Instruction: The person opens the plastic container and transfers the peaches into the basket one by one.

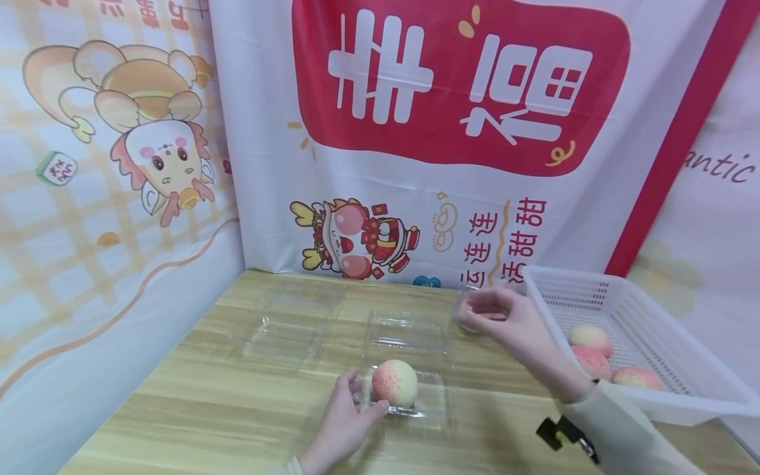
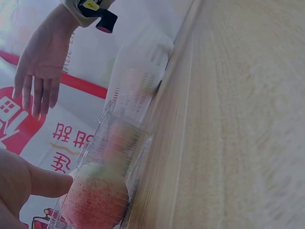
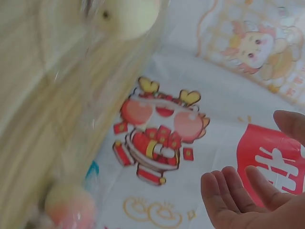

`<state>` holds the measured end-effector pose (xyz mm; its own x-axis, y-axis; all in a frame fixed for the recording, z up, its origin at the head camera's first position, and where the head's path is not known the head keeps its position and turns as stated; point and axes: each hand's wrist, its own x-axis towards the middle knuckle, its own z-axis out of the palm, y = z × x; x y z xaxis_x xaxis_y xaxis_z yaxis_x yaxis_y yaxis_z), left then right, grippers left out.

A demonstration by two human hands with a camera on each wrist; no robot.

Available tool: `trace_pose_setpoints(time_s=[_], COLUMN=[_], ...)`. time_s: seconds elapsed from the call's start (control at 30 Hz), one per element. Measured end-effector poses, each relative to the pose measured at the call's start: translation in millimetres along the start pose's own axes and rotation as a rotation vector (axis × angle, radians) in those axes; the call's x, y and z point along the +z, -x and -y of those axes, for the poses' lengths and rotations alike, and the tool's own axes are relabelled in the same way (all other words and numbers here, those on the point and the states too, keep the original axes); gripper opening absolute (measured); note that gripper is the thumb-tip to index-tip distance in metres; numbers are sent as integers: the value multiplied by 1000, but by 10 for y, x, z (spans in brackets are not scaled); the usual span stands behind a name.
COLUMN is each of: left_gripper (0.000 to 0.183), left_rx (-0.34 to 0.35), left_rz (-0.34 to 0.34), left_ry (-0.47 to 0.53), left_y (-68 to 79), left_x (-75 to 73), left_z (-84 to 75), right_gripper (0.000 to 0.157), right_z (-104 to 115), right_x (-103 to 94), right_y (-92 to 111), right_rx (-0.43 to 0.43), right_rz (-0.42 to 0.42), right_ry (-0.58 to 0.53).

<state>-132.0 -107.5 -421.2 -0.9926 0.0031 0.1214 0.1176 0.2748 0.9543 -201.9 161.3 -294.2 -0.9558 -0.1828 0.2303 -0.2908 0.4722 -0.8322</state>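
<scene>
A pink and cream peach (image 1: pixel 395 384) sits in the base of a clear plastic box (image 1: pixel 436 396) whose lid is folded open behind it. My left hand (image 1: pixel 350 419) holds this box at its near left corner, thumb at the front. In the left wrist view the thumb (image 2: pixel 50 182) lies against the clear wall beside the peach; the other fingers are mostly hidden there. My right hand (image 1: pixel 505 320) is raised by another clear box (image 1: pixel 465 305) with a peach inside, at the back. The right wrist view shows the right hand (image 3: pixel 257 205) with fingers extended and nothing in them.
An empty clear box (image 1: pixel 282 340) lies unfolded at the left. At the right, a white perforated basket (image 1: pixel 689 330) holds several peaches (image 1: pixel 590 341). Printed cloth (image 1: pixel 261 165) hangs behind the wooden table (image 1: pixel 178 396).
</scene>
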Motion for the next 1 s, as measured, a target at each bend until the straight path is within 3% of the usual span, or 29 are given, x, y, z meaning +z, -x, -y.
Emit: trace_pose_setpoints(time_s=[0.3,0.7,1.0], left_gripper=[86,86,88], left_rx=[-14,-54,-69], left_rz=[5,1,8], left_ry=[-12,15,35], left_y=[9,-25,-20], left_x=[-1,-6,-8], left_z=[-18,-33,-17], right_gripper=[50,50,50], right_z=[-70,-99,-187], right_x=[459,937,1093], right_y=[312,439,424], right_rx=[76,107,123], right_rz=[12,-74,-62], right_ry=[-259,-313,-346])
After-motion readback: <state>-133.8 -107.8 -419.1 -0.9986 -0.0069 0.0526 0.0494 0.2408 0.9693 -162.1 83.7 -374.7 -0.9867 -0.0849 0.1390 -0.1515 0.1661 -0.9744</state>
